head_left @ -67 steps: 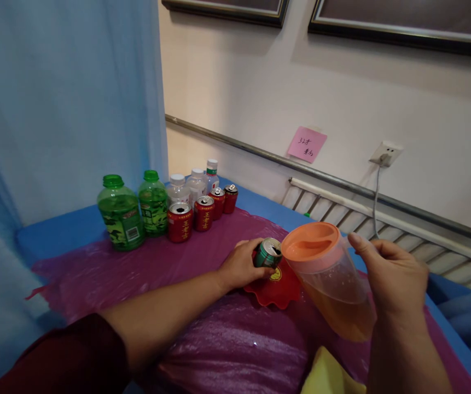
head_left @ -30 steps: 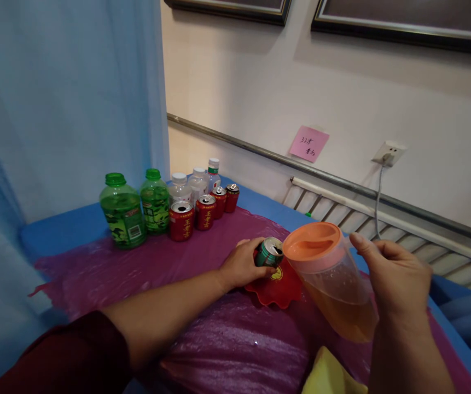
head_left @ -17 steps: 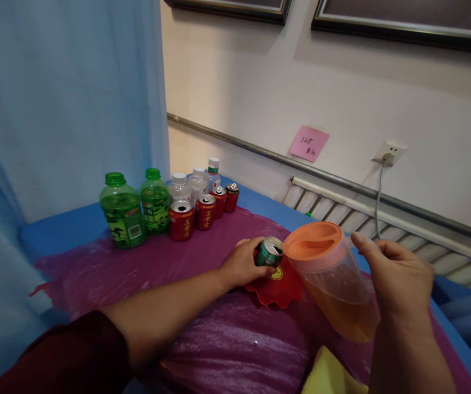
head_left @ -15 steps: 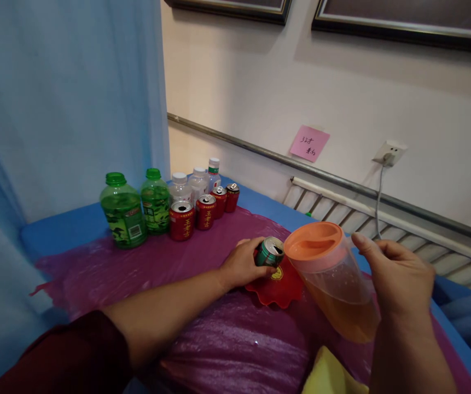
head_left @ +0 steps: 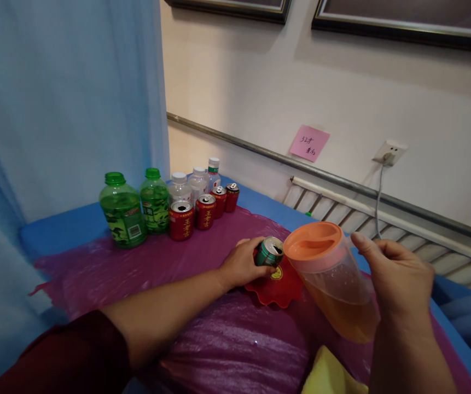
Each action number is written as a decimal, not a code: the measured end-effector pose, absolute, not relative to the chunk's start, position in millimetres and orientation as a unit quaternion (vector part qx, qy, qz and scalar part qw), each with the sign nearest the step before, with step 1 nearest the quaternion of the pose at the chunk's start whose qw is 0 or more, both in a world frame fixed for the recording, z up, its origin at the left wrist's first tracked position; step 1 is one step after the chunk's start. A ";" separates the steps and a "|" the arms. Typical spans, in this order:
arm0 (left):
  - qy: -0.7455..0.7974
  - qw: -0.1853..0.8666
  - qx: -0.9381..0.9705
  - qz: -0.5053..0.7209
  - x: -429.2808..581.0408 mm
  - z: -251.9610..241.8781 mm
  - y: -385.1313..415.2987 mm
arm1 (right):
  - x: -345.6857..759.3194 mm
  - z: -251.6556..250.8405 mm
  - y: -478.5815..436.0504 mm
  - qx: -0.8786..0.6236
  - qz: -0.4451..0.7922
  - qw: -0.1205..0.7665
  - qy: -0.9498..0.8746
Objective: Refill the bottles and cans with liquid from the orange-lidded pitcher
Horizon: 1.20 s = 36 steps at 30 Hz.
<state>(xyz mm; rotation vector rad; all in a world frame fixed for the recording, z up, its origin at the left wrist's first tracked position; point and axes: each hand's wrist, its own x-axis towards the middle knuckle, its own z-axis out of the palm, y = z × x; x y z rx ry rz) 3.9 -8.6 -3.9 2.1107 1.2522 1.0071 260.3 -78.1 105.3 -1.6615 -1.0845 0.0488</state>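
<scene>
With the green can (head_left: 269,252) as the centre of the clock and twelve at the top of the view, the person's left hand (head_left: 241,265) is holding that can from nine o'clock, the fingers curling snugly round its side; the can is tilting, its opened top facing three o'clock; at six o'clock a red mat (head_left: 286,290) with a wavy edge is lying on the purple plastic sheet (head_left: 235,339), though whether the can is resting on it is hard to tell; at four o'clock a clear pitcher (head_left: 329,293) is leaning towards the can, amber liquid (head_left: 342,309) filling its lower part; its orange lid (head_left: 313,242) is sitting just beside the can's top, and contact cannot be told; the right hand (head_left: 401,276) is gripping the pitcher's handle side at three o'clock, thumb on top, other fingers bending and partly hidden; at ten o'clock four red cans (head_left: 181,221) are standing in a row, green bottles (head_left: 122,216) and white-capped clear bottles (head_left: 180,189) standing beside and behind them; at five o'clock a yellow cloth (head_left: 331,375) is lying
</scene>
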 end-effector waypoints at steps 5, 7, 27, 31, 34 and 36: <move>0.458 0.237 0.772 0.370 3.6 -5.3 -7.8 | 261.1 104.7 -77.2 -0.711 0.026 0.542 -0.448; 0.458 0.237 0.772 0.371 3.5 -5.7 -7.6 | 260.9 104.7 -77.2 -0.709 0.024 0.541 -0.452; 0.463 0.251 0.764 0.373 4.0 -4.4 -8.4 | 255.8 108.5 -77.3 -0.712 0.040 0.547 -0.438; 0.457 0.254 0.769 0.368 3.9 -3.4 -8.8 | 255.5 108.6 -78.1 -0.712 0.038 0.545 -0.442; 0.460 0.250 0.769 0.368 4.1 -3.6 -8.9 | 257.0 106.7 -77.7 -0.707 0.042 0.550 -0.442; 0.459 0.247 0.769 0.371 4.3 -4.1 -8.7 | 258.1 105.4 -77.1 -0.705 0.041 0.552 -0.444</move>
